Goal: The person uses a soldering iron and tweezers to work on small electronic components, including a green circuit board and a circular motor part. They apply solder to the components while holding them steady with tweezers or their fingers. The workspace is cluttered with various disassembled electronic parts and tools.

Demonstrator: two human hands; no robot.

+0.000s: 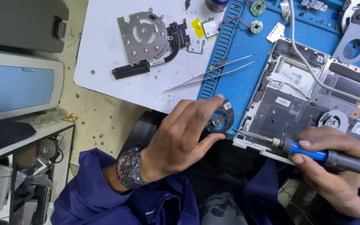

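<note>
Fan [218, 121] pinched between left hand [180, 139] fingertips – right hand [334, 166] clenched around iron [313, 155], tip just beside fan

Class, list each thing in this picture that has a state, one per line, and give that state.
Left hand: pinching a small black fan.
Small black fan: loose, held at the mat's edge.
Right hand: gripping the soldering iron.
Soldering iron: tip near the fan.
Laptop: opened, insides showing.
Tweezers: lying unused.
Metal fan cover: removed, lying flat.
</note>
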